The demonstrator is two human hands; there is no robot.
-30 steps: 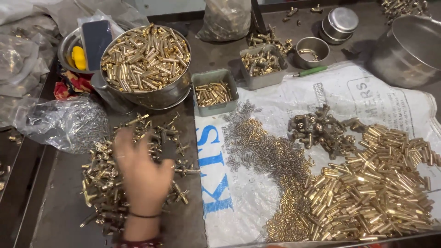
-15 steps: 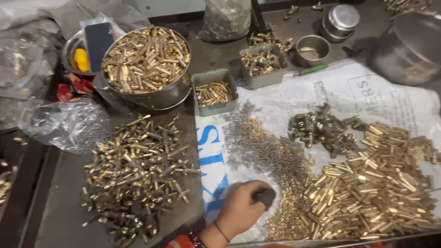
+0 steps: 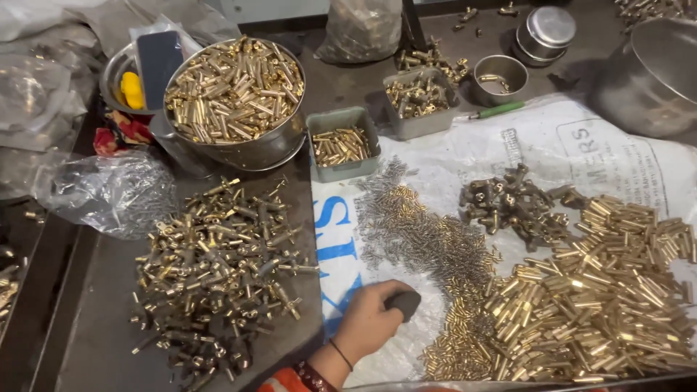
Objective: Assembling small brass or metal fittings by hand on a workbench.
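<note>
Left hand [image 3: 370, 327] is low at 6 o'clock, fingers curled tight over a small dark block [image 3: 404, 303], which is pressed to the white printed sack [image 3: 581, 152] at the near edge of the scattered pins. The right hand is out of shot, so nothing to call on it.

Progress, as I read it: a fair share is already contained. At 11 o'clock the round steel bowl [image 3: 283, 149] is heaped to the brim with smooth, shiny brass tubes. Just right of it, the grey rectangular tray [image 3: 341, 115] is only partly filled with shorter brass pieces, and a second tray [image 3: 417, 129] at 12 o'clock carries a small load. A small steel cup [image 3: 499, 78] beside it looks nearly bare.

Plenty remains loose. At 9 o'clock a tangled pile of T-shaped brass fittings [image 3: 218, 268] sprawls over the dark metal surface [image 3: 94, 327], spiky and dull in places. In the centre, a drift of tiny grey pins [image 3: 428, 232], fine as filings. At 2 o'clock sits a knot of darker, tarnished fittings [image 3: 512, 203]. At 4 o'clock is the biggest heap, bright cylindrical brass sleeves [image 3: 602, 290], running right to the frame edge.

A crinkled clear plastic bag [image 3: 109, 192] of more grey bits lies at 9 o'clock, beyond the fittings.
</note>
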